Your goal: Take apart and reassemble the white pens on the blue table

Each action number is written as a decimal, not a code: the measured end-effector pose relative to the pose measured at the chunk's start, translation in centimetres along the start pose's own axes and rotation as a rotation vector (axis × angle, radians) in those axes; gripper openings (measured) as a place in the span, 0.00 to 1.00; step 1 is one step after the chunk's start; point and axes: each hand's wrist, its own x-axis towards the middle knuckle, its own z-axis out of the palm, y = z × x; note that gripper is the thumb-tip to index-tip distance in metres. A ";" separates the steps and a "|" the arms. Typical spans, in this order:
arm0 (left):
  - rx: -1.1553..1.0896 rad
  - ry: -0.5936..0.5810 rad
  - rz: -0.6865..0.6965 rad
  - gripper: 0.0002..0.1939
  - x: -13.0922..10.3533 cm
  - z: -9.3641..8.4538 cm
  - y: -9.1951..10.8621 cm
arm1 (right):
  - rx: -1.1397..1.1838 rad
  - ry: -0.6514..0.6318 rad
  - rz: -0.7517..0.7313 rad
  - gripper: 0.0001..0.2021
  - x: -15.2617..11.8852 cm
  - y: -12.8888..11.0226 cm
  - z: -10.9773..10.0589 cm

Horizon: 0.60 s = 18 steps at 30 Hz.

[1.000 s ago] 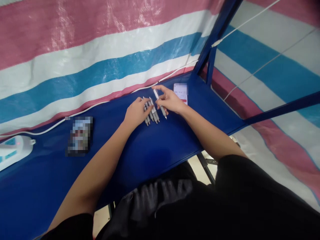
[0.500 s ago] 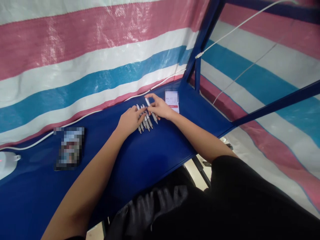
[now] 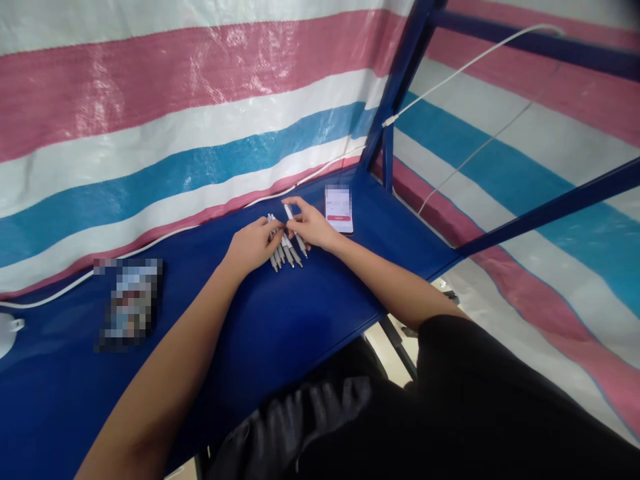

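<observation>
Several white and grey pens point(image 3: 287, 253) lie side by side on the blue tabletop point(image 3: 295, 320), their tips pointing down toward me. My left hand point(image 3: 251, 247) is closed over the upper part of the bunch from the left, its thumb and fingers hiding some of the barrels. From the right, my right hand point(image 3: 315, 227) grips one white pen point(image 3: 289, 212) between thumb and fingers. That pen slants beside the bunch, its grey tip showing below the hand. The fingertips of both hands nearly meet above the pens.
A phone point(image 3: 339, 224) with a lit screen lies beyond my right wrist. To the left is a dark item with a blurred-out face point(image 3: 131, 303), and a white object point(image 3: 6, 333) at the edge. A white cable point(image 3: 160, 240) runs along the striped sheet point(image 3: 200, 160); blue frame bars point(image 3: 540, 210) stand right.
The view has shifted slightly. My left fingers have curled in more over the bunch, and the pens sit closer together. The right hand still has its pen, now nearer the others.
</observation>
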 end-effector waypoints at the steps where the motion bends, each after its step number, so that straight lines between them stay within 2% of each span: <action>1: -0.008 0.005 -0.009 0.20 0.0 -0.1 0.0 | -0.009 -0.001 -0.001 0.32 0.0 0.1 0.1; 6: -0.038 0.012 -0.028 0.20 -0.2 -0.2 0.2 | -0.050 0.005 -0.009 0.33 0.2 0.5 0.2; 11: -0.024 -0.015 -0.034 0.24 -0.2 -0.3 0.2 | -0.086 -0.015 0.007 0.34 0.6 0.6 0.3; 15: 0.050 -0.101 -0.069 0.26 -0.1 -0.9 0.8 | -0.125 -0.034 0.002 0.33 0.7 0.8 0.3; 18: 0.160 -0.182 -0.096 0.28 -0.1 -1.3 1.8 | -0.182 -0.031 -0.008 0.27 0.8 0.9 0.2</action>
